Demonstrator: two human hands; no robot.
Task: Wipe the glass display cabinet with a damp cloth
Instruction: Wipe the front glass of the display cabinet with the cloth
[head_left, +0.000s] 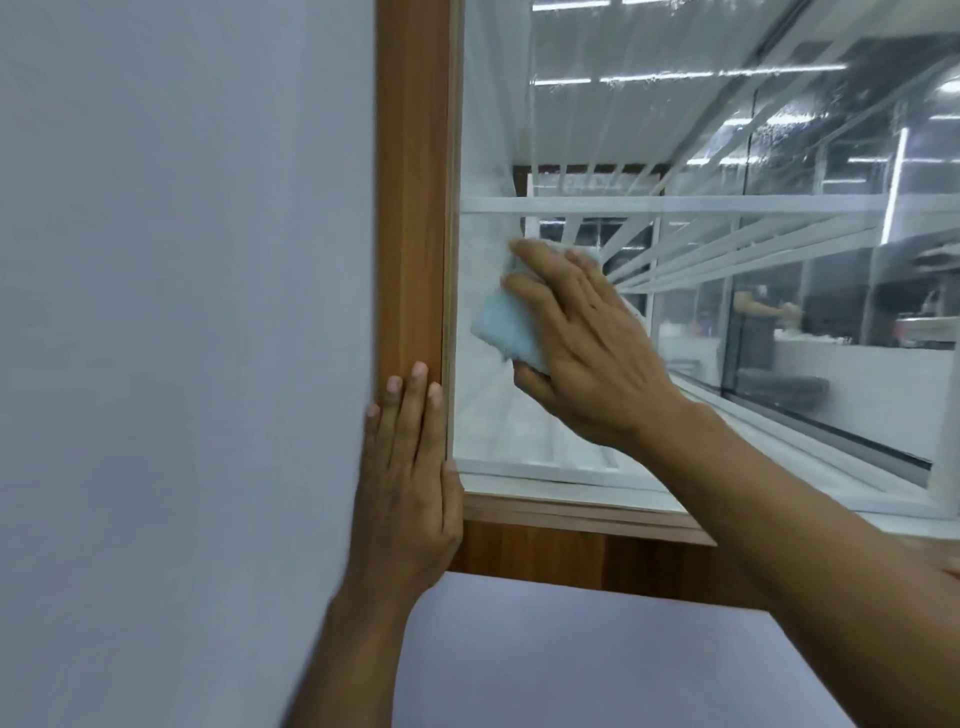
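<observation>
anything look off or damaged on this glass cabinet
Nothing looks cracked, askew or spilled. The one thing that stands out is a patch of wet streaks and droplets high on the clear glass cabinet pane, above and to the right of where the right hand presses the light blue cloth against the glass.

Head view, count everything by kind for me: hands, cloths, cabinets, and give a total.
Hands: 2, left hand and right hand
Cloths: 1, light blue cloth
Cabinets: 1, glass display cabinet
Total: 4
</observation>
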